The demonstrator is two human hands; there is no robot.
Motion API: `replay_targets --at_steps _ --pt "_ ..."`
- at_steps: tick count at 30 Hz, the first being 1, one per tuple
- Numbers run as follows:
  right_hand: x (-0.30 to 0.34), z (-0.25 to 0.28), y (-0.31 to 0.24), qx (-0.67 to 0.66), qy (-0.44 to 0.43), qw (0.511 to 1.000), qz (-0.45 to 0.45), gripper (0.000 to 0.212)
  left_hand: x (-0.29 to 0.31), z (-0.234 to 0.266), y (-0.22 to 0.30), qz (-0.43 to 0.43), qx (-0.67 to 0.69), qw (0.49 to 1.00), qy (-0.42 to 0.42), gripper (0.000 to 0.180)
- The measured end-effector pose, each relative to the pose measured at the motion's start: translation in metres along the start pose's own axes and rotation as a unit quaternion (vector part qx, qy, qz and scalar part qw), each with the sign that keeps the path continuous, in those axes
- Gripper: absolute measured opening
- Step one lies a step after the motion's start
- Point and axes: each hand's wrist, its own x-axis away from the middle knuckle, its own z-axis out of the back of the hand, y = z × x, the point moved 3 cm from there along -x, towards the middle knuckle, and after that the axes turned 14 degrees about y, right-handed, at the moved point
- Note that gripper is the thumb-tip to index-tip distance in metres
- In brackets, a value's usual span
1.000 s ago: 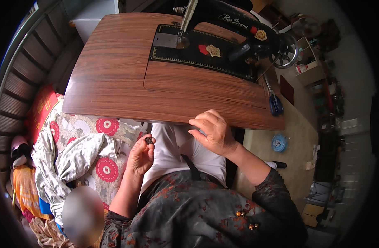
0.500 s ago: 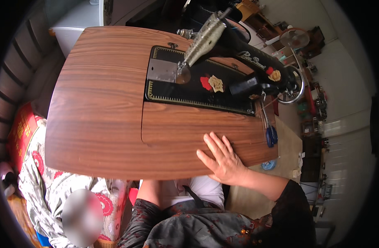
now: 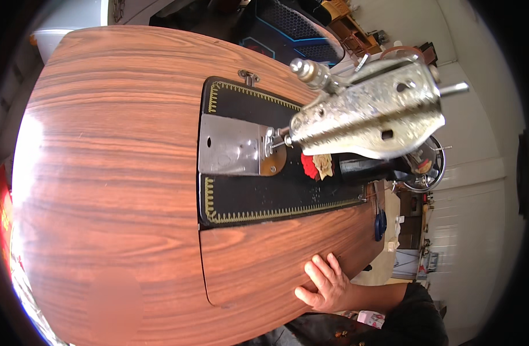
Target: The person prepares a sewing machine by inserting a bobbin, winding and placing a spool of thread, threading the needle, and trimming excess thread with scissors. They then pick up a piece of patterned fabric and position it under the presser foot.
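The right hand (image 3: 327, 284) lay at lower right, fingers released flat on the counter (image 3: 114, 173); leaning there might jolt the sewing machine (image 3: 310, 155). The left hand was unseen.

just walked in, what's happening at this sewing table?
A person is leaning over a wooden sewing table, looking almost straight down at it. Their right hand rests flat on the tabletop near its near edge, fingers spread, holding nothing. The left hand is out of view. A black sewing machine with gold trim sits on its bed, its silver faceplate close to the camera, over the metal needle plate. No fabric lies under the needle. A blue-handled tool hangs off the table's right edge.
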Motion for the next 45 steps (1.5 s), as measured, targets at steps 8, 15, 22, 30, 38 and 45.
replay_targets --at_steps 8,15,22,30,38,45 --pt "0.009 -0.005 0.003 -0.015 0.004 1.0 0.004 0.039 -0.008 -0.024 -0.002 -0.035 -0.056 0.998 0.002 0.046" --pt "0.008 -0.004 0.005 -0.019 -0.008 1.0 0.01 0.039 -0.007 -0.027 -0.004 -0.052 -0.093 0.994 0.0 0.048" --pt "0.006 -0.001 0.004 -0.021 -0.025 0.999 0.005 0.038 -0.004 -0.03 -0.003 -0.073 -0.138 0.988 -0.001 0.049" --pt "0.005 -0.001 0.005 -0.021 -0.027 0.999 0.01 0.037 0.0 -0.031 -0.001 -0.102 -0.187 0.977 -0.004 0.051" --pt "0.006 0.0 0.005 -0.036 -0.044 0.998 -0.002 0.036 0.003 -0.033 0.0 -0.125 -0.234 0.964 -0.006 0.053" --pt "0.007 0.001 0.005 -0.041 -0.037 0.998 -0.001 0.038 0.006 -0.033 -0.001 -0.146 -0.267 0.953 -0.008 0.055"
